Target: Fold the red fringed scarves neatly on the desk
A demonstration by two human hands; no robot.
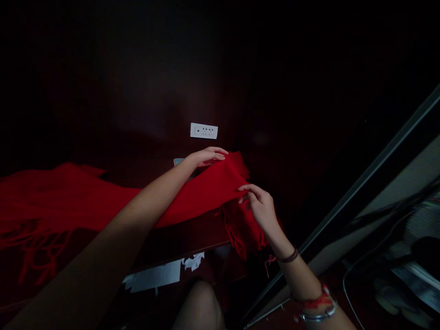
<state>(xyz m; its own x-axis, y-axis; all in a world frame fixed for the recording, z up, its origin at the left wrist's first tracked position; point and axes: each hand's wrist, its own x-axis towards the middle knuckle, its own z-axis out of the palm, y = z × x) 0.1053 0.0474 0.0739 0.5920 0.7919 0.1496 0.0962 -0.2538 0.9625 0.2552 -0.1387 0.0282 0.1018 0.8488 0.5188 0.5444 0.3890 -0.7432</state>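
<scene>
A long red scarf with fringed ends lies across a dark wooden table. My left hand rests with its fingers closed over the scarf's far edge near the folded end. My right hand pinches the near corner of the same fold between thumb and fingertips. One fringed end hangs over the table's edge below my right hand. The other fringe lies at the left. My right wrist wears several bracelets.
A white wall socket sits on the dark wall behind the table. White paper scraps lie under the table edge. My knee shows below. A slanted frame and cluttered floor with cables are at the right.
</scene>
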